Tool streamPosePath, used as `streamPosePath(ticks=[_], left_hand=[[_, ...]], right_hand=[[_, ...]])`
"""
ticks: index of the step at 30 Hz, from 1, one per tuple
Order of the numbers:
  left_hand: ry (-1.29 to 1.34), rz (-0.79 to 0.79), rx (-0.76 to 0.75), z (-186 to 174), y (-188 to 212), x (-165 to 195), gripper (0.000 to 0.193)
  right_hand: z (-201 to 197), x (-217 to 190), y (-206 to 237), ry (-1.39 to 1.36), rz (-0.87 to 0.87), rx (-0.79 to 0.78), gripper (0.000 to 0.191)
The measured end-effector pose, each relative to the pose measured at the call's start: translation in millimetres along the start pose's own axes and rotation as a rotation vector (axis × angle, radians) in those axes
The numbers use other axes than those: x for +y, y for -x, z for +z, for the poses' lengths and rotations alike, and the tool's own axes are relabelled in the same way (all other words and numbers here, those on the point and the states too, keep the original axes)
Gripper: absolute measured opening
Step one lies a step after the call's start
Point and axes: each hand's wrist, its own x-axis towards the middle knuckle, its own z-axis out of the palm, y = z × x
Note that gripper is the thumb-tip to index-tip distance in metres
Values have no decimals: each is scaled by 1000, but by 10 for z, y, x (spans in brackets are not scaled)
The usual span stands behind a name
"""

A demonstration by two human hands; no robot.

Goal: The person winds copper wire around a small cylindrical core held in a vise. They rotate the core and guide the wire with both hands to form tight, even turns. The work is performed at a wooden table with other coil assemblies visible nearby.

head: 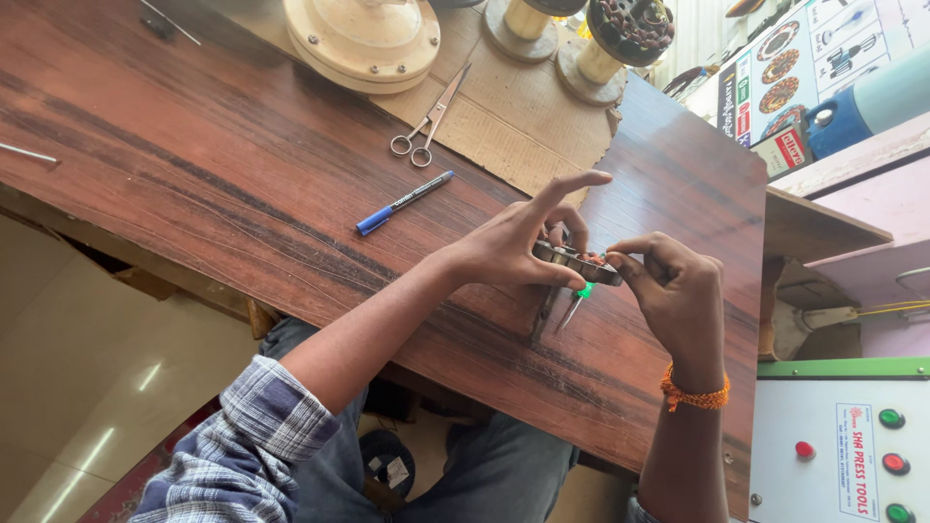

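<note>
In the middle right of the frame, two hands are holding one small metal ring part [573, 261] just above the dark wooden desk [242, 184]. The left hand [518, 242] is gripping the left end of the ring part with its thumb and bent fingers, while its pointing finger is sticking straight out toward the upper right. The right hand [678, 291] is pinching the right end of the ring part between thumb and fingers, closed tight on it. A bit of red is showing inside the ring part, and a tiny green piece [584, 290] is sitting just under it. Two thin metal sticks [560, 312] are lying on the desk right below the hands.

An orange thread band [694, 392] is sitting around the right wrist. A checked sleeve [247, 436] is covering the left arm at the lower left.

A blue pen [402, 203] is lying on the desk to the left of the hands. Scissors [426, 121] are resting higher up, on a sheet of cardboard [513, 126]. A big round cream thing [363, 39] is standing at the top middle of the frame. A grey box with green and red buttons [843, 446] is showing in the lower right corner
</note>
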Motion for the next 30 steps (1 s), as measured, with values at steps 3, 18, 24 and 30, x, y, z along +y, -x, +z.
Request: streamPosePath(ticks=[3, 18, 24, 30], left_hand=[[4, -12, -5, 0, -5, -9, 119], [527, -258, 99, -92, -116, -151, 89], [454, -239, -83, -66, -271, -270, 93], [525, -190, -206, -154, -250, -294, 84]], right_hand=[[-28, -75, 44, 4, -43, 1, 9], [57, -53, -55, -36, 17, -5, 8], [37, -68, -40, 27, -3, 4, 9], [1, -65, 33, -90, 7, -54, 9]])
